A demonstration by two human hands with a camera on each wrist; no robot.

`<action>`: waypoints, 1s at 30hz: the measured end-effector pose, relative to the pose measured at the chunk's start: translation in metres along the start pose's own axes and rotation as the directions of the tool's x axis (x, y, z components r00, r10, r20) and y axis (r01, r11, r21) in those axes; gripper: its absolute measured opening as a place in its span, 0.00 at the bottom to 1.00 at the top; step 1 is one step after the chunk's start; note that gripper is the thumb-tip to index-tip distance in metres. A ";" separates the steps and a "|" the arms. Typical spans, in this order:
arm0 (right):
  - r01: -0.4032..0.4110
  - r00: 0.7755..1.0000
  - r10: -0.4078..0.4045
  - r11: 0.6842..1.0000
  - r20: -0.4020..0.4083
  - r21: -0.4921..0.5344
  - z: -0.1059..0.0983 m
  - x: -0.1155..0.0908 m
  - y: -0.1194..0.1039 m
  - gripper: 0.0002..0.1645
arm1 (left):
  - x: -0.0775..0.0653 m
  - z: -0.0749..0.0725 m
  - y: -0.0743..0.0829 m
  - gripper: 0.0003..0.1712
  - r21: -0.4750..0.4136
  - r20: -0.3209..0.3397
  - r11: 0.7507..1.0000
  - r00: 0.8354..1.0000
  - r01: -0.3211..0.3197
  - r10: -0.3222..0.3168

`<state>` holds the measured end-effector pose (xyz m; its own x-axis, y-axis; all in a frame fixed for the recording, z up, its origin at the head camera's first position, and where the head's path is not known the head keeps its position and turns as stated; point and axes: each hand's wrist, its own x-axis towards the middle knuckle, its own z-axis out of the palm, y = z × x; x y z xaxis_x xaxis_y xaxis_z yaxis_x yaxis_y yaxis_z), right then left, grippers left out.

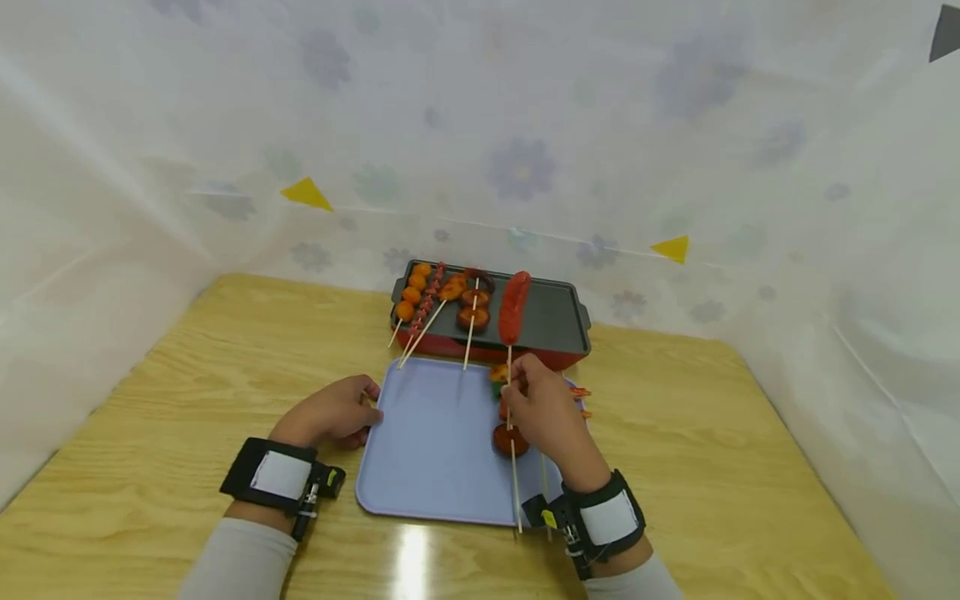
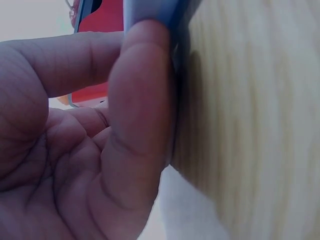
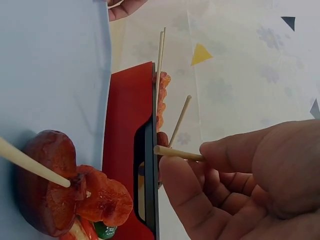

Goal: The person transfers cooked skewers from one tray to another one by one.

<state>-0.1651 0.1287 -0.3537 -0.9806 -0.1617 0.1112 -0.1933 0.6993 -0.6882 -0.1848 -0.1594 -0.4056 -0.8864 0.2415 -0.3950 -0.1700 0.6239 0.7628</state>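
Note:
My right hand (image 1: 549, 414) pinches the wooden stick of a red sausage skewer (image 1: 514, 308) between thumb and fingertips. The sausage points away from me and overlaps the grill pan in the head view; in the right wrist view, the stick's end (image 3: 179, 153) shows at the fingertips. Under this hand, a mixed skewer with a brown mushroom-like piece (image 1: 510, 441) lies on the right part of a lavender tray (image 1: 427, 467). At the tray's left edge, my left hand (image 1: 337, 410) grips the rim, with the thumb (image 2: 142, 110) against it.
Behind the tray stands a red grill with a black pan (image 1: 551, 312). On its left half lie orange ball skewers (image 1: 411, 295), a thin pink skewer (image 1: 427, 300), a drumstick-like piece (image 1: 453, 287) and a mushroom skewer (image 1: 473, 318). Their sticks reach over the front edge. A flowered sheet (image 1: 480, 125) hangs behind.

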 end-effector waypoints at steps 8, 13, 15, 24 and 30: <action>-0.007 0.997 0.004 0.999 0.081 0.032 0.003 -0.004 -0.005 0.03 | -0.002 -0.007 -0.001 0.16 0.021 -0.003 1.000 1.000 0.001 -0.001; 0.023 0.997 -0.023 1.000 0.073 -0.003 0.004 -0.009 -0.003 0.04 | -0.001 -0.004 -0.001 0.16 -0.004 0.005 1.000 1.000 0.006 -0.006; 0.020 0.997 -0.019 1.000 0.071 -0.020 0.004 -0.011 -0.001 0.05 | 0.000 -0.002 -0.001 0.16 -0.002 0.007 1.000 1.000 0.002 -0.002; -0.016 0.994 0.023 0.998 0.109 -0.068 0.002 -0.017 -0.003 0.05 | 0.000 -0.001 0.000 0.16 0.003 -0.001 1.000 1.000 0.008 -0.008; -0.050 0.982 0.064 0.995 0.179 -0.083 0.002 -0.023 -0.001 0.06 | 0.000 -0.001 0.001 0.15 0.006 -0.004 1.000 1.000 0.017 -0.017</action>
<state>-0.1427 0.1303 -0.3565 -0.9691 -0.2384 -0.0637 -0.1459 0.7619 -0.6311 -0.1854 -0.1598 -0.4047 -0.8850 0.2280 -0.4058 -0.1824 0.6322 0.7530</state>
